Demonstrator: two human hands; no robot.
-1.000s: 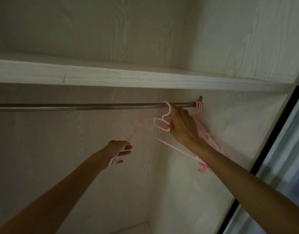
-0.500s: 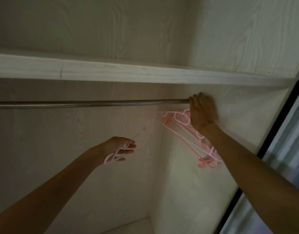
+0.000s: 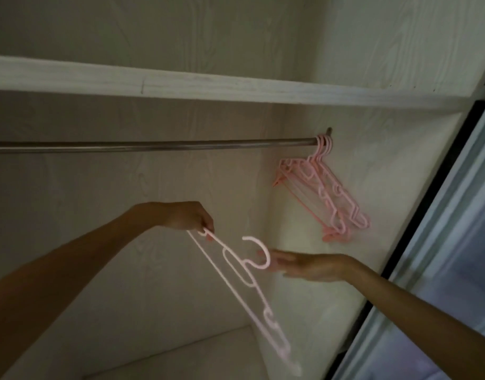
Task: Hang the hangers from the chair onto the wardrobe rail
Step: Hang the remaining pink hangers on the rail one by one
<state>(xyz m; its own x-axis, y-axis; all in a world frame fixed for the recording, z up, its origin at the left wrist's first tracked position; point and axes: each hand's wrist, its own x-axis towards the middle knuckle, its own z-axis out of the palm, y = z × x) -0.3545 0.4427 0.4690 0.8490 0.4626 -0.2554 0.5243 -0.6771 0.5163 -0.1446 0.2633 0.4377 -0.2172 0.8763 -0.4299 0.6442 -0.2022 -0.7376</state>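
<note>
A metal wardrobe rail (image 3: 153,146) runs across under a pale wooden shelf. Several pink hangers (image 3: 322,190) hang bunched at the rail's right end, against the side wall. My left hand (image 3: 189,216) pinches one end of a loose pink hanger (image 3: 247,286), which slants down to the right below the rail. My right hand (image 3: 304,266) is stretched out flat, fingers straight, its fingertips at the hook of that hanger. The chair is out of view.
The shelf (image 3: 236,89) juts out above the rail. The wardrobe's right side wall (image 3: 332,270) and a dark door frame with a sliding panel (image 3: 441,242) bound the right. A pale wardrobe floor (image 3: 167,357) lies below.
My right hand has left the hangers at the rail's end and dropped to the loose hanger's hook. My left hand has swung that hanger down and rightward.
</note>
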